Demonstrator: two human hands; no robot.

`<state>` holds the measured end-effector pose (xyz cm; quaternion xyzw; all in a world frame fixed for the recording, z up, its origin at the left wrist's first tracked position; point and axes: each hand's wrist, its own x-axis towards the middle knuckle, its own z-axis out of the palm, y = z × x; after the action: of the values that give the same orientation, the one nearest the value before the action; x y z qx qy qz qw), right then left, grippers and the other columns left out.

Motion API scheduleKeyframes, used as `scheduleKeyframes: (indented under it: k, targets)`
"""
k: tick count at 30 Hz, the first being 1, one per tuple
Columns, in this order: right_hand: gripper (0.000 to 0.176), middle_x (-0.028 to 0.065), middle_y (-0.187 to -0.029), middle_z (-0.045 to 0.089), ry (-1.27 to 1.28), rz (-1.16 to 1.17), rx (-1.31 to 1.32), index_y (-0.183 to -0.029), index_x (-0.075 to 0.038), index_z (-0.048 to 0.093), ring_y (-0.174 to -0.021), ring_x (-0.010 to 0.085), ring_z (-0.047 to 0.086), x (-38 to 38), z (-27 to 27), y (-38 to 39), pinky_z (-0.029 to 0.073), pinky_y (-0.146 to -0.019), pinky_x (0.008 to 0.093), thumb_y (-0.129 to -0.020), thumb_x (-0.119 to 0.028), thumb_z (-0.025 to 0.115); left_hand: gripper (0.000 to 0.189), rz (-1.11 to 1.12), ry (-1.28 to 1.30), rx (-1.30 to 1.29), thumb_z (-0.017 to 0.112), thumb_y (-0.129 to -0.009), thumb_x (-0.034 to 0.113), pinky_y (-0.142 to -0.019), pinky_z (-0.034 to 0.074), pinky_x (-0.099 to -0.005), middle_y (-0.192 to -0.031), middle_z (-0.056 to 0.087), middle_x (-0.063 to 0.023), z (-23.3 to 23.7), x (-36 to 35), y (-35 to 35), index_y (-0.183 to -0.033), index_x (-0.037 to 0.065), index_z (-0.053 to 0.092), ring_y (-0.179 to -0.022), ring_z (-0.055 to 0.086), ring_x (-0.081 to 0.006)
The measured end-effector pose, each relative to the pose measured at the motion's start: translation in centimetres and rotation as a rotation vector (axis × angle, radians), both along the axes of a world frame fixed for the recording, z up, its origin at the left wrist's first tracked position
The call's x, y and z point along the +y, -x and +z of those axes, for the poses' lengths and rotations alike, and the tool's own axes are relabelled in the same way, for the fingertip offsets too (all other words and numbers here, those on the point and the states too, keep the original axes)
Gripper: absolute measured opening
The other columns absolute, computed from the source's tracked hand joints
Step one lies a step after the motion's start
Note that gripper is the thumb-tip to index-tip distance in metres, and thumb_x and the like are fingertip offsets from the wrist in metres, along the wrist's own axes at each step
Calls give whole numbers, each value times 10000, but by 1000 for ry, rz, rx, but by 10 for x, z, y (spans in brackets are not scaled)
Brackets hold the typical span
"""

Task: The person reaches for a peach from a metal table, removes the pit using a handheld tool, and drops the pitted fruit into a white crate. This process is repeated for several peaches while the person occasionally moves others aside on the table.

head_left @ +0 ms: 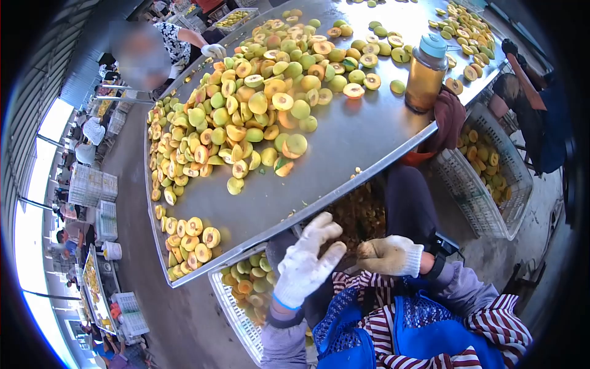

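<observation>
My left hand [310, 258], in a white work glove, is raised before the table's near edge. Its fingers and thumb are spread, and nothing shows between them. To its right is my right hand [390, 255], in a soiled glove, with fingers curled together; whether they hold anything small is hidden. Both hands are above my lap, apart from each other. Beyond them, a metal table [344, 141] carries a large heap of yellow-green halved stone fruit [246, 117]. A smaller group of fruit halves [193, 240] lies cut side up near the left corner.
A bottle of amber liquid [427, 77] and a dark red cloth [448, 117] are at the table's right edge. Fruit fills a white crate [230, 313] below left and a crate [458, 197] at right. A co-worker's gloved hand [214, 51] reaches the far side.
</observation>
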<state>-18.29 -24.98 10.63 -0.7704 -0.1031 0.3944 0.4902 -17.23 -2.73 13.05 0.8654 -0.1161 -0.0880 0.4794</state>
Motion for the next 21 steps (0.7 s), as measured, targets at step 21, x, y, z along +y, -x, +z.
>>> scheduleKeyframes:
  k: [21]
  targets:
    - [292, 71, -588, 625, -220, -446, 481, -853, -37, 594, -441, 140, 583, -65, -36, -73, 465, -408, 256, -936, -311, 650, 527, -12, -922, -324, 565, -852, 528, -984, 351, -441, -1183, 649, -125, -75, -22, -339, -1157, 110, 663, -1171, 538, -295]
